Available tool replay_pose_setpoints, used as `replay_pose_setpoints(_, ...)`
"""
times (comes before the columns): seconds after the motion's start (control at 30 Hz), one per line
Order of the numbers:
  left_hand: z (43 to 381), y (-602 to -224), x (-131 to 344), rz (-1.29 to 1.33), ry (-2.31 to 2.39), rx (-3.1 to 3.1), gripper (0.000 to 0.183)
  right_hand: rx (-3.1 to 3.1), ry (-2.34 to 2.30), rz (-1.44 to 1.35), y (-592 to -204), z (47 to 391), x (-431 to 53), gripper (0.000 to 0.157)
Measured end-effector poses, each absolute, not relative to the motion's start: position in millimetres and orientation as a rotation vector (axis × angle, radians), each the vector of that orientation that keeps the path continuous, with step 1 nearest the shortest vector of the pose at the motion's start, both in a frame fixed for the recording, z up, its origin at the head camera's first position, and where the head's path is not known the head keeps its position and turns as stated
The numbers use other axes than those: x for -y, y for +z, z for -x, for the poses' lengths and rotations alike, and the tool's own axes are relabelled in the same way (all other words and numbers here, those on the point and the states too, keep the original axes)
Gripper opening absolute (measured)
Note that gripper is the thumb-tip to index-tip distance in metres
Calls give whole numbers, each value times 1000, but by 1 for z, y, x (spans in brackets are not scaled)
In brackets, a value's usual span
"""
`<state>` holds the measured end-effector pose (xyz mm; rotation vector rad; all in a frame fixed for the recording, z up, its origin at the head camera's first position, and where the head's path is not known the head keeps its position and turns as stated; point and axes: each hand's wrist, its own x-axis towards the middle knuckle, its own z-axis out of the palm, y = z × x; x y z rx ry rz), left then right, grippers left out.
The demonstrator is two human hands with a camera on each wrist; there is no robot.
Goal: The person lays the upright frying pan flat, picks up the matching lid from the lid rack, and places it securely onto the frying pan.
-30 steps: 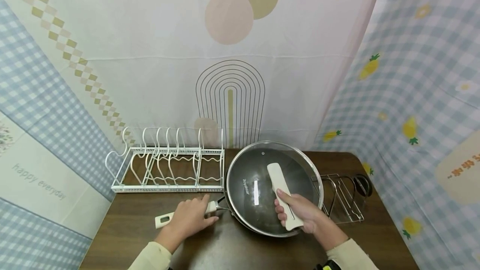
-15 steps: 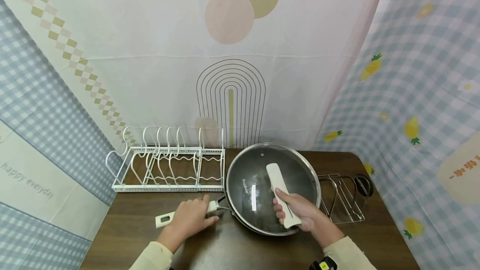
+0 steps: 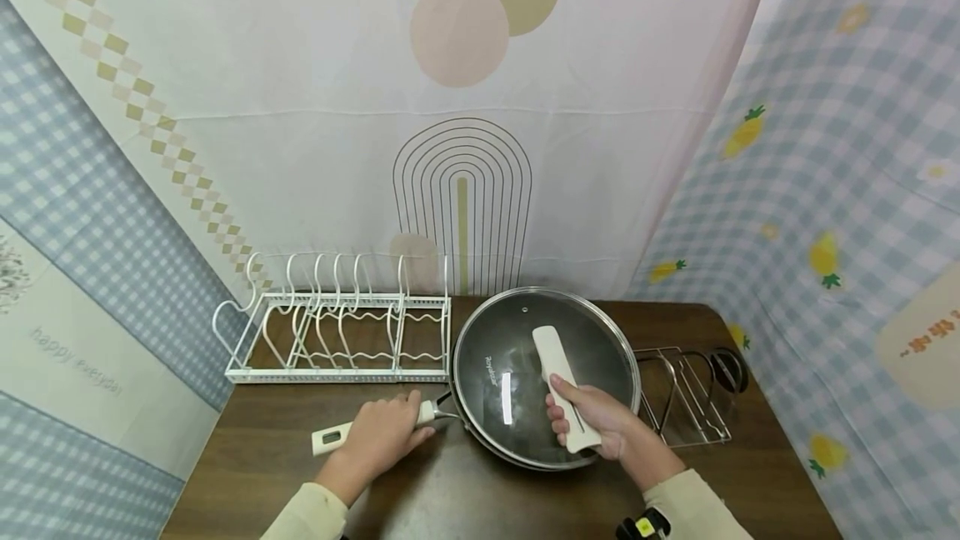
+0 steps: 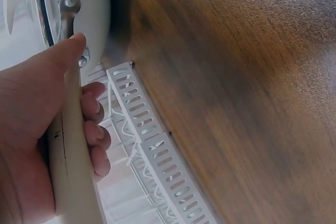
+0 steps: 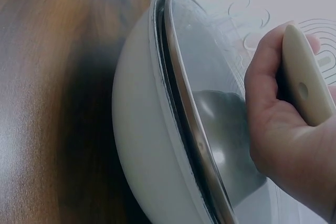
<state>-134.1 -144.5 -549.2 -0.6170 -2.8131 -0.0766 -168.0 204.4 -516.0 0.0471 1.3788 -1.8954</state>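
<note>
A pan (image 5: 144, 114) with a pale outside stands on the brown table, and a glass lid (image 3: 498, 340) with a metal rim lies over it. My left hand (image 3: 384, 436) grips the pan's long cream handle (image 4: 73, 150), fingers curled round it in the left wrist view. The right hand (image 3: 592, 419) holds the lid's long cream handle (image 3: 551, 348), thumb along its top. In the right wrist view the lid's rim (image 5: 191, 114) sits at the pan's rim, with a dark line between them. The inside of the pan shows only dimly through the glass.
A white wire rack (image 3: 337, 375) with upright dividers stands left of the pan, close to its edge. Right of the pan is a metal wire rack (image 3: 693, 407) with a dark round piece (image 3: 727, 371) at its end. Cloth hangs behind and at both sides.
The lid and right hand have shifted slightly left and settled a little over the pan. The left hand keeps its grip on the pan handle and barely moves.
</note>
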Motion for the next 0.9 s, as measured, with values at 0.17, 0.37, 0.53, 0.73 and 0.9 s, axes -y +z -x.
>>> replay_pose_setpoints(0.17, 134, -550, 144, 613, -63, 2803, 50, -1368, -1895, -47, -516, 168, -203, 39)
replay_pose_setpoints(0.37, 136, -553, 145, 618, -35, 2782, 50, -1357, -1899, -59, -516, 169, -201, 40)
replay_pose_setpoints(0.53, 137, -555, 145, 618, -31, 2782, 50, -1349, -1901, -64, -517, 170, -201, 40)
replay_pose_setpoints(0.73, 136, -555, 145, 629, -7, 2738, 51, -1359, -1897, -73, -519, 171, -199, 40)
replay_pose_setpoints(0.9, 136, -555, 145, 633, 18, 2715, 52, -1366, -1897, -80, -520, 171, -197, 40)
